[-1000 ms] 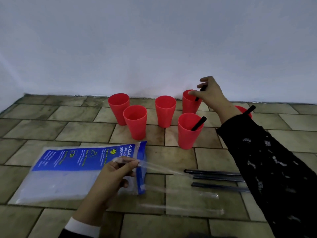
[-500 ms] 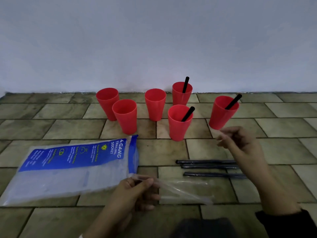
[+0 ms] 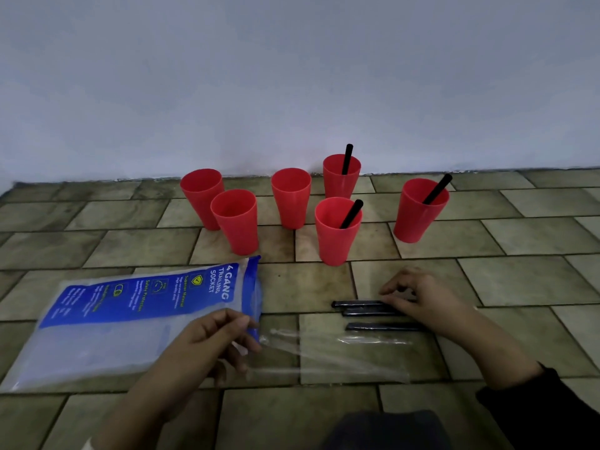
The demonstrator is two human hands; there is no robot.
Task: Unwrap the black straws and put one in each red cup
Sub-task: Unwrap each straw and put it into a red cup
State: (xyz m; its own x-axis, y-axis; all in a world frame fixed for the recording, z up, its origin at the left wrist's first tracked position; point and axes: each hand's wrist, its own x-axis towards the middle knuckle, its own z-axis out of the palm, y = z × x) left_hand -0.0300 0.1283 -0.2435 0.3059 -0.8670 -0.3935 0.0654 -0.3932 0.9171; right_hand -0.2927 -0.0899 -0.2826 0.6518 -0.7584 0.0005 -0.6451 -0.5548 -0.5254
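Several red cups stand on the tiled floor. Three hold a black straw: the back cup (image 3: 341, 175), the front cup (image 3: 337, 230) and the right cup (image 3: 422, 209). The left cups (image 3: 201, 198) (image 3: 235, 220) and the middle cup (image 3: 291, 196) hold none. Three wrapped black straws (image 3: 360, 308) lie side by side on the floor. My right hand (image 3: 422, 295) has its curled fingertips on the farthest wrapped straw. My left hand (image 3: 207, 339) pinches an empty clear wrapper (image 3: 324, 352) that trails to the right over the floor.
A flat clear plastic bag with a blue label (image 3: 130, 316) lies on the floor at the left, under my left hand. A plain wall (image 3: 292, 76) rises right behind the cups. A dark shape (image 3: 389, 430) sits at the bottom edge.
My right hand left the straw in the back cup, drew back and dropped onto the wrapped straws on the floor. My left hand kept the clear wrapper throughout.
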